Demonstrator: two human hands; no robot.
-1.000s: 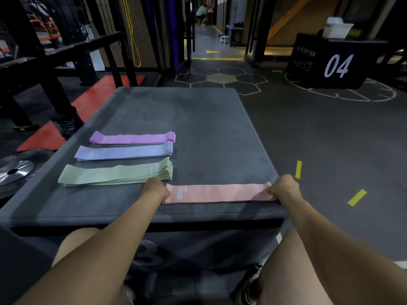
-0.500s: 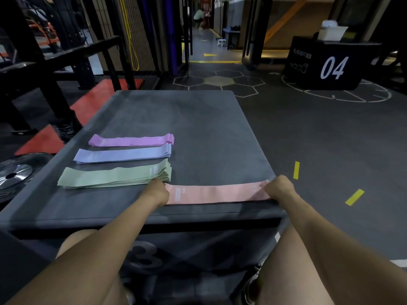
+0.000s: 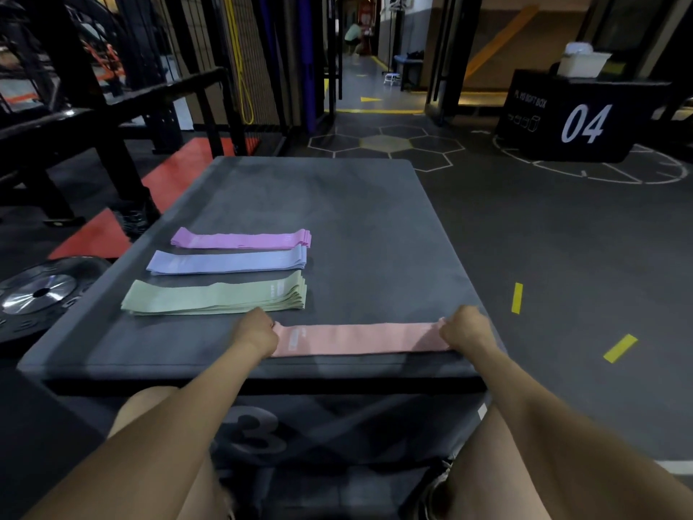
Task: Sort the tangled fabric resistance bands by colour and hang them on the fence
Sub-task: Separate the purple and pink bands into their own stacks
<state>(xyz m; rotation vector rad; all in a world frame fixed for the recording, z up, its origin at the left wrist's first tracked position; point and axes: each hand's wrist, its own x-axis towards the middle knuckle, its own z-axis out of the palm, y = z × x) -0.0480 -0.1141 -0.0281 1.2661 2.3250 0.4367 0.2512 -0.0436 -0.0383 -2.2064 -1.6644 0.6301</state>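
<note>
It's a dim gym, dark rubber floor point(image 3: 562, 257) marked with white hexagon outlines and short yellow dashes, and a black box point(image 3: 573, 118) numbered 04 in the upper right of the frame with a white tub point(image 3: 583, 63) on top. A black rack point(image 3: 93, 118) fills the upper left, a weight plate point(image 3: 41, 292) lies at the left edge, and a corridor opens at top centre.

In the middle stands a grey padded box point(image 3: 356, 227) with a big 3 on its near face. On its top, left of centre, three neat stacks of bands lie in parallel rows, each running left to right: the purple bands point(image 3: 240, 240) farthest up, the lilac-blue bands point(image 3: 225, 262) just below them, and the thicker pile of green bands point(image 3: 213, 298) lowest.

Just below and to the right of the green pile, a pink band point(image 3: 356, 337) lies flat along the box's near edge, pulled out straight. The left hand point(image 3: 257, 332) is closed around its left end and the right hand point(image 3: 465, 328) is closed around its right end, knuckles toward the camera, so the fingers underneath are hidden. The left hand sits just beside the green pile's lower right corner; whether it touches I can't tell. Bare forearms reach in from the bottom of the frame, with bare knees below.
</note>
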